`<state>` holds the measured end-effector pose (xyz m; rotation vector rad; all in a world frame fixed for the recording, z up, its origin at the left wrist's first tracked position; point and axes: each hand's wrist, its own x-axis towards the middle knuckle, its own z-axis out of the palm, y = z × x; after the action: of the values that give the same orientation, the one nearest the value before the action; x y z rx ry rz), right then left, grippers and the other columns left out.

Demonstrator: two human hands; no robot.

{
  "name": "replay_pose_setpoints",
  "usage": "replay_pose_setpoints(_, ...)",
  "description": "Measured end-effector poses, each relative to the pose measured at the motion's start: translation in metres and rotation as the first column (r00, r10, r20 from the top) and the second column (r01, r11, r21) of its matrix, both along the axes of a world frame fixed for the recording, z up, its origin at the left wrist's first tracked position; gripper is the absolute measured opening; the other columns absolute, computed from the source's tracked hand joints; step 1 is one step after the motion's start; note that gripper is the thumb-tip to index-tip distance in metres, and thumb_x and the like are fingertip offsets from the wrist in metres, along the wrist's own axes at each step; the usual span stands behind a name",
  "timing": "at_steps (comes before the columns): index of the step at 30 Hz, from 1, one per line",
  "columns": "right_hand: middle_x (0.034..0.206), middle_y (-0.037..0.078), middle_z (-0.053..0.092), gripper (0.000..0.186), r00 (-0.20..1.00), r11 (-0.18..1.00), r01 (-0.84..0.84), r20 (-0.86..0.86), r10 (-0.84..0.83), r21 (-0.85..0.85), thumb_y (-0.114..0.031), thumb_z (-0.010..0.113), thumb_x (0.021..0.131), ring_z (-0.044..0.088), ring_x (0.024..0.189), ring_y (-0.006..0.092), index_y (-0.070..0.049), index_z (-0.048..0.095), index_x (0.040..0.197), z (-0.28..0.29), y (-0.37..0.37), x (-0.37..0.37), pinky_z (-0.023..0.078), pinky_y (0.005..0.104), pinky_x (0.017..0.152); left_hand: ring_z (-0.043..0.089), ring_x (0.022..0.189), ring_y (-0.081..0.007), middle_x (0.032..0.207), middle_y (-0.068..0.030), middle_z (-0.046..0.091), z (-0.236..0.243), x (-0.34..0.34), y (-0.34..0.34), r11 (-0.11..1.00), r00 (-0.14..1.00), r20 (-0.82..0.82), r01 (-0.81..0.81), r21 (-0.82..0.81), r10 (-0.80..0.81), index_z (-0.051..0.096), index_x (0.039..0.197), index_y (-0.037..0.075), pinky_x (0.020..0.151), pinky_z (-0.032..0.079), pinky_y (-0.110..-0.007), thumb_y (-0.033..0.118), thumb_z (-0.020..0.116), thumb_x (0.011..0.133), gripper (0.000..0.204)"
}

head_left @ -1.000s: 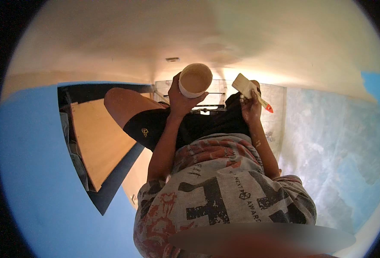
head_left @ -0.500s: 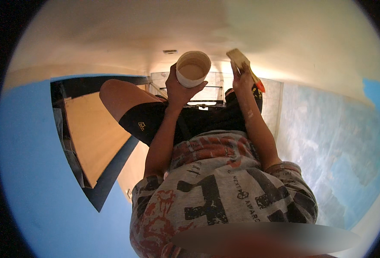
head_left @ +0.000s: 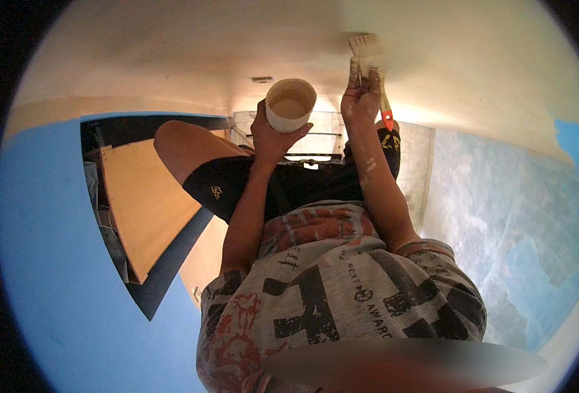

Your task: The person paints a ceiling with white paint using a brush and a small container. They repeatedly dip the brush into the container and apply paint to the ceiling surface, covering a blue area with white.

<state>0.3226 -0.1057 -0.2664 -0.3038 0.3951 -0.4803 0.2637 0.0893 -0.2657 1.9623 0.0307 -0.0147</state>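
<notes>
Right hand [head_left: 361, 98] grips the brush [head_left: 368, 51] with bristles on the cream ceiling [head_left: 191, 52], left hand [head_left: 270, 134] clasps the paint cup [head_left: 290, 105] (blue patches remain, so painting looks unfinished).

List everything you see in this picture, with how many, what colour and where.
Cup: one, white with pale paint inside, held up at centre.
Paintbrush: one, pale bristles, wooden handle with an orange-red tip, bristles against the ceiling.
Ceiling: one, cream, across the top.
Walls: blue at left, patchy blue and white at right.
Wooden panel: one, tan, in the dark opening at left.
Shirt: one, grey with black and red print, lower centre.
Shorts: black, centre.
Left hand: grips the cup.
Right hand: paint-flecked, grips the paintbrush.
</notes>
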Motion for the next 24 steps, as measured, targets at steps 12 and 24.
replay_pose_setpoints(12,0.12,0.022,0.053,0.029,0.971,0.979,0.054,-0.241,-0.006,0.196,-0.006,0.047,0.096,0.058,0.111,0.0297,0.007,0.043,0.122,-0.059,-0.013,0.026,0.05,0.0379,0.102,0.063,0.106,-0.0288,0.114,-0.0175,0.063,0.0,0.0,-0.002,0.993,0.993,-0.009,0.118,0.024,-0.118,0.048,0.124,0.003,0.09,0.053,-0.041,0.036,0.092,0.056,0.087)
replay_pose_setpoints(24,0.109,0.017,0.062,0.034,0.999,0.993,0.033,0.001,-0.033,-0.111,-0.016,0.061,0.093,0.064,0.099,0.0238,0.002,0.052,0.121,0.027,-0.069,-0.072,0.058,0.0322,0.082,0.065,0.104,-0.0282,0.112,-0.0159,0.064,0.004,0.0,-0.007,0.989,0.985,0.091,0.145,-0.003,-0.144,0.048,0.124,0.004,0.087,0.055,-0.039,0.035,0.091,0.058,0.085)
